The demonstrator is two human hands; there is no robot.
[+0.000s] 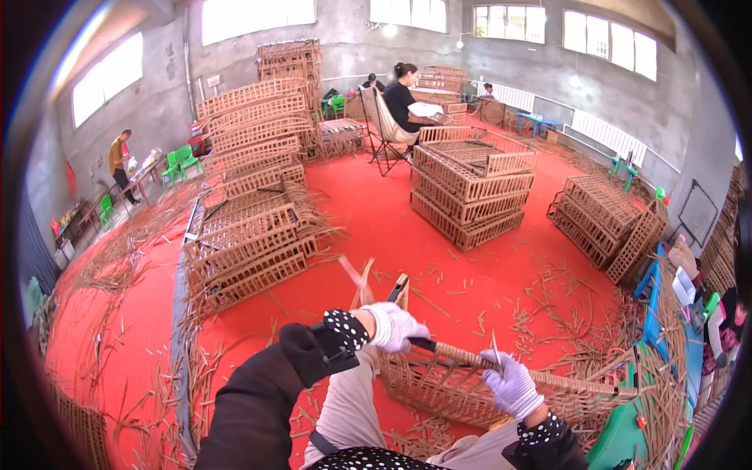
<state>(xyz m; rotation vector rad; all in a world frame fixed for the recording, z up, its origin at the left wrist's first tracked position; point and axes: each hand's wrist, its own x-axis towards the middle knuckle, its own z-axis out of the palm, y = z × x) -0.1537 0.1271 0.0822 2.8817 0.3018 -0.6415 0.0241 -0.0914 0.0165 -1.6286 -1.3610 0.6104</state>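
A half-woven wicker crate (454, 388) lies across my lap, its long rim rod running from centre to lower right. My left hand (395, 325), in a white knit glove, is closed around a dark-handled cutting tool (400, 289) at the crate's left end; the tool's tip points up and away. My right hand (511, 384), also gloved, grips the rim rod (576, 384) near its middle, with a thin wicker strip (495, 346) sticking up beside the fingers. Pale wicker stakes (362, 283) rise just left of the tool.
Stacks of finished wicker crates stand at left (251, 204), centre (470, 184) and right (599, 219) on the red floor (376, 211), which is littered with cut twigs. A seated person (401, 98) works at the back; another person stands far left (119, 160).
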